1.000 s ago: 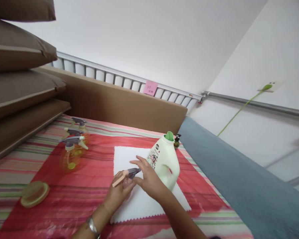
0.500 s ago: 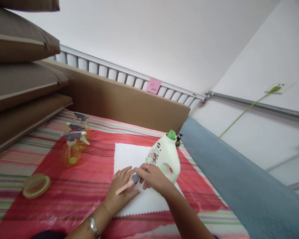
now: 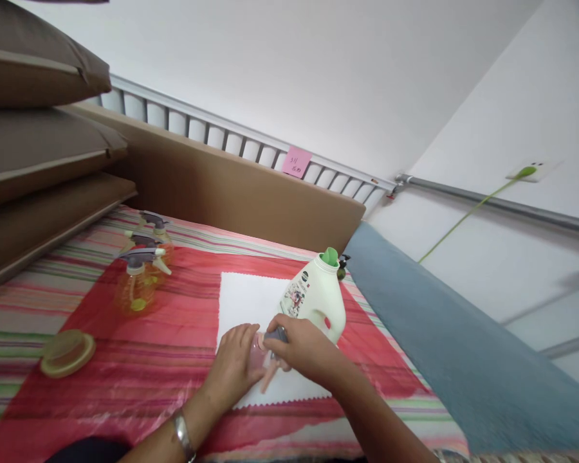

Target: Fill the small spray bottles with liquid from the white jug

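My left hand [image 3: 234, 361] is wrapped round a small clear pink spray bottle [image 3: 257, 352] above the white cloth. At the bottle's top, my right hand [image 3: 302, 344] is closed on the grey spray head [image 3: 276, 335], whose pink trigger [image 3: 269, 378] points down toward me. My fingers hide part of the bottle and the head. Just behind my right hand stands a pale green detergent jug [image 3: 321, 292] with a green pouring spout. Beneath my hands lies the white cloth [image 3: 244, 292] with zigzag edges.
Several yellow spray bottles [image 3: 137, 292] with grey heads stand at the left on a red sheet [image 3: 193, 283]. A round yellowish lid or shallow dish [image 3: 67, 354] lies nearer me. Stacked brown cushions [image 3: 38, 138] rise at the left. A dark pump bottle [image 3: 342, 267] stands behind the jug.
The spray head has turned, so the pink trigger has swung from pointing left to pointing down toward me. More of the pink bottle shows between my hands. The view has shifted slightly.
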`<act>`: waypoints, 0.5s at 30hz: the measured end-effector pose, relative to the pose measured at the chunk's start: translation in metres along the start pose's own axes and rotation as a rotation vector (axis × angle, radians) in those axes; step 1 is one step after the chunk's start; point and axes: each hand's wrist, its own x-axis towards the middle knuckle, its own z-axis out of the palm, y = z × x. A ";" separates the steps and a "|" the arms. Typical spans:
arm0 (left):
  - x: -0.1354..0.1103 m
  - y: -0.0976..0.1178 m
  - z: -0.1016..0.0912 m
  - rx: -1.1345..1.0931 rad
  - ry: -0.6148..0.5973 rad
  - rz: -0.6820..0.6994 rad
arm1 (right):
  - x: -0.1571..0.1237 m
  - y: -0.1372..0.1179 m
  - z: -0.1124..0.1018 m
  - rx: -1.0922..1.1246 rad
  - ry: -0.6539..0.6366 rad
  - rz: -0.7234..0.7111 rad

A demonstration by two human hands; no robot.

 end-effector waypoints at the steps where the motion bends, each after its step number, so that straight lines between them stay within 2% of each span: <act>1: 0.000 0.001 -0.001 -0.004 0.000 -0.005 | 0.000 0.003 0.001 -0.050 0.014 -0.055; 4: 0.003 0.001 -0.005 -0.063 -0.010 -0.030 | 0.004 0.013 0.001 -0.158 0.058 -0.265; 6: 0.004 0.000 -0.007 -0.103 0.004 -0.055 | 0.007 0.018 0.001 -0.217 0.158 -0.308; 9: 0.006 -0.001 -0.010 -0.126 0.025 -0.071 | 0.009 0.020 0.003 -0.274 0.372 -0.261; 11: 0.005 0.000 -0.010 -0.126 0.023 -0.066 | 0.008 0.017 0.005 -0.280 0.459 -0.220; 13: 0.005 0.001 -0.011 -0.116 0.014 -0.064 | 0.004 0.015 0.009 -0.263 0.475 -0.142; 15: 0.004 0.002 -0.011 -0.101 0.007 -0.069 | 0.001 0.014 0.012 -0.189 0.414 -0.053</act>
